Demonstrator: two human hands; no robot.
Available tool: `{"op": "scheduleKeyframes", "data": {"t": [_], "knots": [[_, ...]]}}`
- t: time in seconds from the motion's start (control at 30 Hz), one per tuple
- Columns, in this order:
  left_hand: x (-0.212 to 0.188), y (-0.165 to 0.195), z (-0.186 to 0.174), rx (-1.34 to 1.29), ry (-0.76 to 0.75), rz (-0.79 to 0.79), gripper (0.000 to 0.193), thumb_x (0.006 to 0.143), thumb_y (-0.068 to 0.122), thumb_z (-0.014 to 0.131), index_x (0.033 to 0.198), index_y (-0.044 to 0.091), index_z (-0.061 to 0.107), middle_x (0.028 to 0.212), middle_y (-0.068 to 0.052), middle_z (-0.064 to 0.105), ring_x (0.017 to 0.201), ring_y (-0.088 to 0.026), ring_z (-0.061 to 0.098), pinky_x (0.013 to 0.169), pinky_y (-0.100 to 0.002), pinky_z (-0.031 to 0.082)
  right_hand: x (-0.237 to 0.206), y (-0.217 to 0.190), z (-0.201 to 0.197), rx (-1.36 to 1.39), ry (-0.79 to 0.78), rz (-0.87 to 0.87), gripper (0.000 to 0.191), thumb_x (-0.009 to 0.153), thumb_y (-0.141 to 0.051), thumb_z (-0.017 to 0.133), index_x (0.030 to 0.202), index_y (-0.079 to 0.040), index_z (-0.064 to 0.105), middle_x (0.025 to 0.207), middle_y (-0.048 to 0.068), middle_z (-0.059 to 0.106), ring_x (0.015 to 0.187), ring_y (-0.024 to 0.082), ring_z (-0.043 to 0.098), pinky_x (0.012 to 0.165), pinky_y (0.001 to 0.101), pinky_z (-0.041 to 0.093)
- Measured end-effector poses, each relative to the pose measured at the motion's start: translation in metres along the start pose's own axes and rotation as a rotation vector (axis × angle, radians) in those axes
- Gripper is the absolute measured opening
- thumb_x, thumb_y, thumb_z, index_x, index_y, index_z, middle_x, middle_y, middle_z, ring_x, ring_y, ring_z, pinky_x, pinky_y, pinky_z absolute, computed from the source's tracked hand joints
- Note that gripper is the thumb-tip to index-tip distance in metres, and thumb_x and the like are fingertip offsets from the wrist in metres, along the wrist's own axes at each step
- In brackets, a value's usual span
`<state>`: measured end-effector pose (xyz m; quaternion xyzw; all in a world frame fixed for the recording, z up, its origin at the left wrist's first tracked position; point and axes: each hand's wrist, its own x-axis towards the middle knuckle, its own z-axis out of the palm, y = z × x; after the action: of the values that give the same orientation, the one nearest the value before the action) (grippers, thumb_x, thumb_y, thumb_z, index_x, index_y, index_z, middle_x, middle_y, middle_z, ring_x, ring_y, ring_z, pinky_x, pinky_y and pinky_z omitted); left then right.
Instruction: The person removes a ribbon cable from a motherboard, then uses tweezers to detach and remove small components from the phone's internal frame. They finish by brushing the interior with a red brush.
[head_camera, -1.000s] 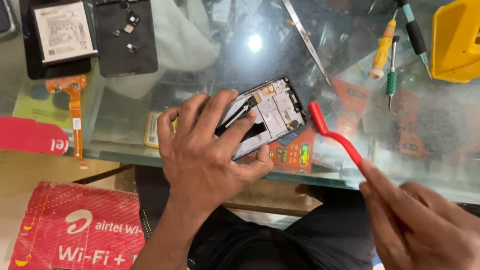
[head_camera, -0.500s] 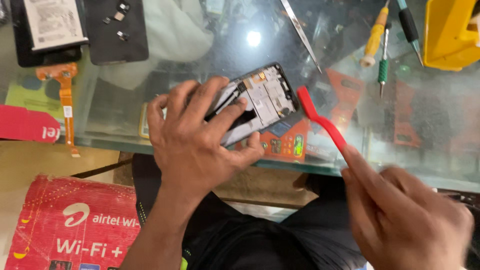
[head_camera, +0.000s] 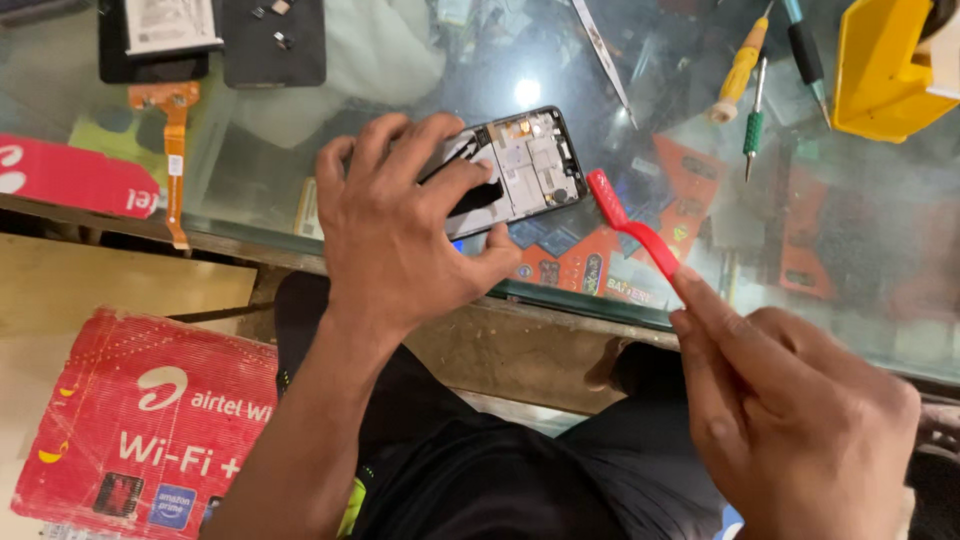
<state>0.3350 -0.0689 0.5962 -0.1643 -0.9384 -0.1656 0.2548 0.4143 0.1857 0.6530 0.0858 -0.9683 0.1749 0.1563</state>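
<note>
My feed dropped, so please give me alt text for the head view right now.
The left hand presses an opened smartphone, circuit board exposed, onto a glass counter, while the right hand holds a red brush just beside its right edge. Screwdrivers, tweezers and a yellow box lie behind.

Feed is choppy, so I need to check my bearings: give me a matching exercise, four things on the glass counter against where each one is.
Things:
1. opened phone
2. red brush
3. yellow-handled screwdriver
4. orange flex cable

Places:
A. far left, lying below the black parts
B. under the left hand
C. top right, beside the yellow box
D. held in the right hand

Pairs: 1-B, 2-D, 3-C, 4-A
</note>
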Motion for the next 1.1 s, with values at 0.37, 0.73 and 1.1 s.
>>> {"op": "scheduleKeyframes", "data": {"t": [0.37,0.73,1.1], "knots": [[0.000,-0.002,-0.002,-0.028,-0.031,-0.009,0.042,0.072,0.038,0.082,0.108,0.017,0.080,0.134,-0.004,0.063,0.128,-0.028,0.052,0.108,-0.053,0.034,0.032,-0.026,0.015,0.046,0.037,-0.020,0.027,0.089,-0.006,0.082,0.114,-0.012,0.081,0.060,0.006,0.056,0.046,0.018,0.050,0.047,0.0354,0.041],[0.010,-0.002,-0.006,-0.054,-0.053,-0.059,0.040,0.068,0.037,0.081,0.103,0.017,0.081,0.130,-0.005,0.065,0.125,-0.029,0.054,0.108,-0.055,0.034,0.035,-0.015,0.028,0.017,0.046,0.027,0.026,0.087,-0.010,0.082,0.112,-0.015,0.081,0.063,0.005,0.059,0.048,0.019,0.055,0.048,0.0361,0.044],[0.020,0.004,-0.010,-0.065,-0.036,-0.069,0.043,0.063,0.037,0.080,0.101,0.017,0.081,0.126,-0.004,0.066,0.121,-0.029,0.055,0.105,-0.054,0.035,0.035,-0.013,0.024,0.077,0.038,0.082,0.029,0.087,-0.018,0.079,0.116,-0.021,0.081,0.063,0.001,0.061,0.047,0.015,0.057,0.049,0.0345,0.047]]}}
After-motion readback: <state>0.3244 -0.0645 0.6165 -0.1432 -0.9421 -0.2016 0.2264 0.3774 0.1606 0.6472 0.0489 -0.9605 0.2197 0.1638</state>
